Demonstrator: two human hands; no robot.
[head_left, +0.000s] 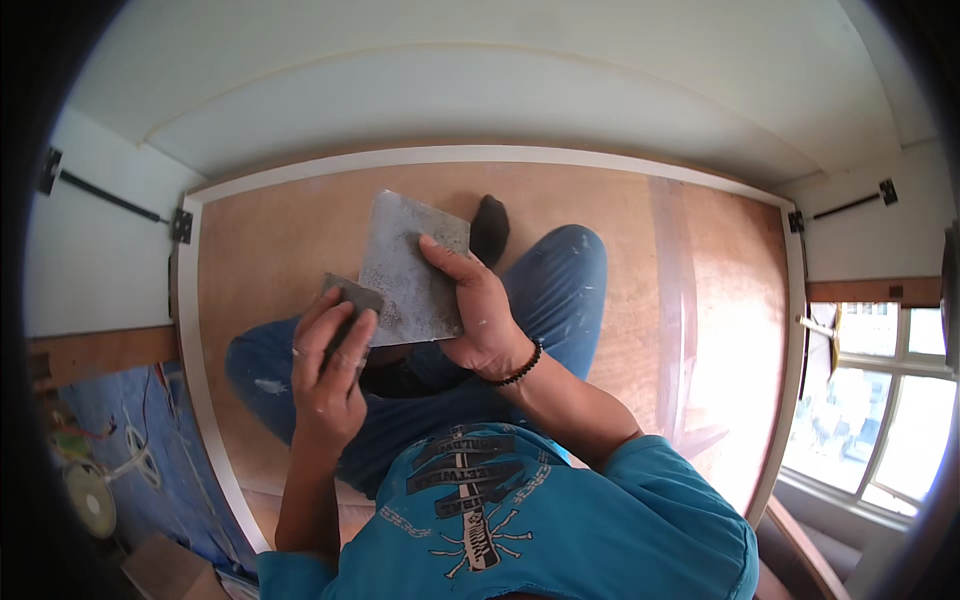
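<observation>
A flat grey metal plate (400, 265), mottled with dried or wet filler, is tilted up over my lap. My right hand (480, 310) grips it along its right edge, thumb on the upper face and the other fingers hidden behind. In my left hand (330, 360) sits a small dark-grey flat piece that looks like a scraper blade (355, 293), pinched between fingers and thumb. It is at the plate's lower left edge; whether the two touch I cannot tell. Part of the small piece is covered by my fingers.
I sit with bent legs in blue jeans (560, 275) on a wooden panel (640, 330) with a raised white rim (480, 153). Struts (110, 195) flank it on both sides. A window (860, 410) is at right; blue sheeting (150, 440) and a round fan-like object (90, 500) lie lower left.
</observation>
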